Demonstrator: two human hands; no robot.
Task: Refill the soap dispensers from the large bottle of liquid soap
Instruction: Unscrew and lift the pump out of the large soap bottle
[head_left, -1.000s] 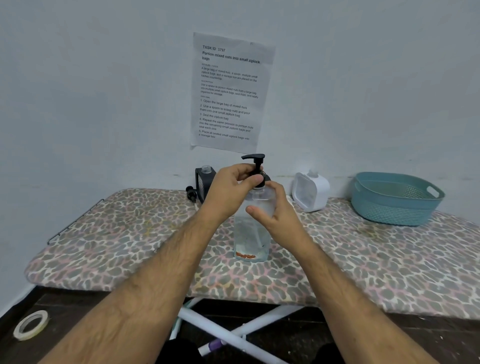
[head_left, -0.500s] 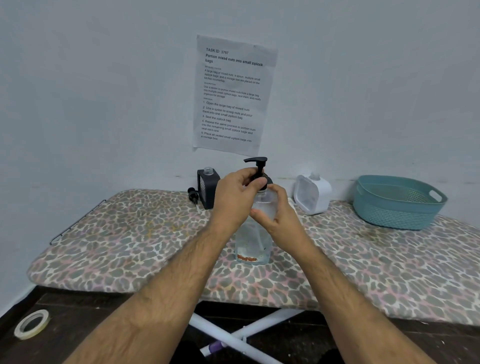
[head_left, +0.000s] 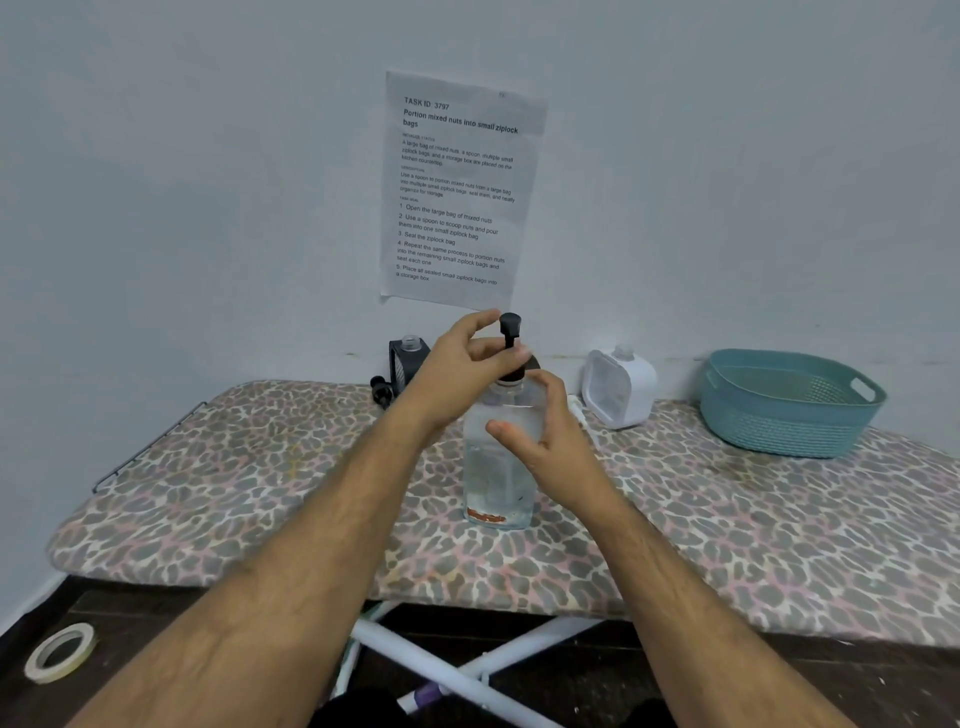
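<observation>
A large clear soap bottle (head_left: 496, 483) stands upright in the middle of the leopard-print ironing board (head_left: 249, 467). Its black pump top (head_left: 509, 332) points its nozzle toward me. My left hand (head_left: 457, 371) grips the pump's collar at the bottle neck. My right hand (head_left: 545, 439) wraps the bottle's upper body. Behind, by the wall, a black dispenser (head_left: 408, 356) stands with its neck uncapped, a black pump head (head_left: 380, 391) lying beside it. A white dispenser (head_left: 618, 387) stands to the right, also uncapped.
A teal plastic basket (head_left: 789, 402) sits at the board's back right. A printed sheet (head_left: 460, 192) hangs on the wall. A roll of tape (head_left: 60, 652) lies on the dark floor at lower left. White board legs (head_left: 467, 670) cross below.
The pump top has turned, so its nozzle swung from pointing left to facing me. My left hand rotated on the collar; my right hand stayed on the bottle.
</observation>
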